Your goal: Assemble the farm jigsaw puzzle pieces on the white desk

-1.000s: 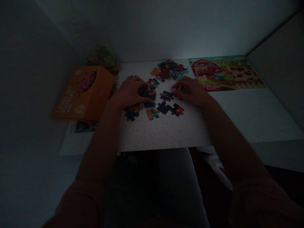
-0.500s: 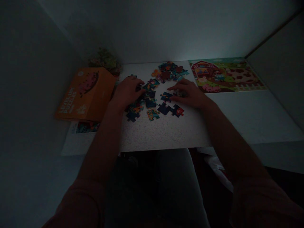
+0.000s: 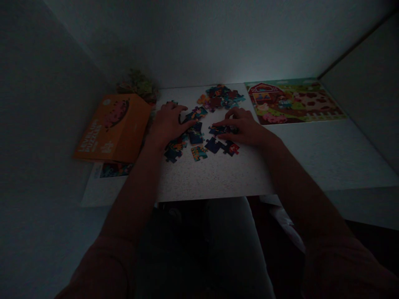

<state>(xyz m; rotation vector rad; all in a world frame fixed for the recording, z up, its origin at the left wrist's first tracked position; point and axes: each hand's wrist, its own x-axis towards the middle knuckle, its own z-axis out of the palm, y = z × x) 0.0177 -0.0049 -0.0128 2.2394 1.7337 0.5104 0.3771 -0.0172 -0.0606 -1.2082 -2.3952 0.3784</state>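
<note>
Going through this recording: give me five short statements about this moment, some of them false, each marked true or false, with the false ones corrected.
1. The right hand has its fingers over jigsaw pieces. True.
2. The left hand grips the orange puzzle box. False: it is over the jigsaw pieces, apart from the box.
3. A farm picture with a red barn lies at the far right of the white speckled table. True.
4. The jigsaw pieces form one finished picture. False: they lie loose, in a heap and scattered around the hands.
5. The orange puzzle box lies to the right of the jigsaw pieces. False: it lies to their left.
</note>
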